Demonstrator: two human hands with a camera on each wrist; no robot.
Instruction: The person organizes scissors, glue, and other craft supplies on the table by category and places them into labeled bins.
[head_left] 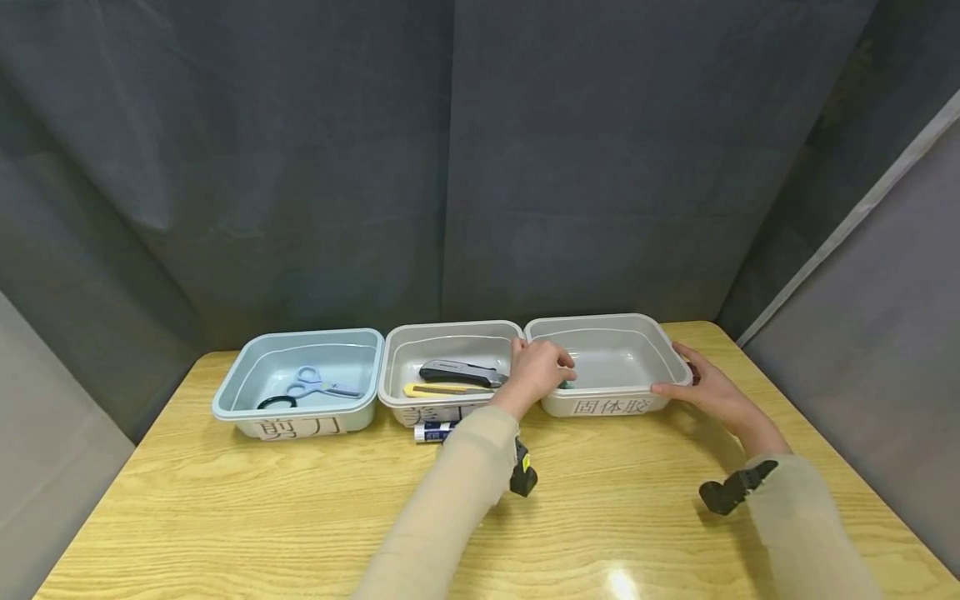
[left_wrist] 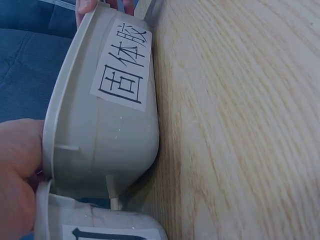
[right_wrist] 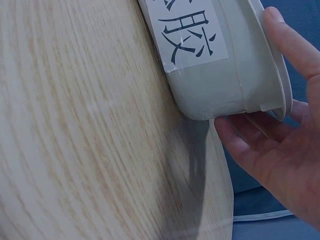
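Dark curtains (head_left: pixel 315 167) back the wood-grain desk (head_left: pixel 600 525), cut off below. Along its far side stand the blue bin (head_left: pixel 361 418), middle bin (head_left: pixel 450 336) and right bin (head_left: pixel 600 333). The right hand (head_left: pixel 712 392) has its grip clamped on the right bin's end; the left hand's (head_left: pixel 537 368), over its near-left corner, I cannot tell. A sleeve (head_left: pixel 472 462) half-hides a tube (head_left: pixel 432 432).

A pale-blue bin (head_left: pixel 363 417) with a handwritten paper label (head_left: pixel 301 427) stands on the wood-grain desk (head_left: pixel 225 517), holding blue-handled scissors (head_left: pixel 309 387) and a partly hidden black loop (head_left: pixel 277 399). Dark gray curtains (head_left: pixel 300 167) hang behind.
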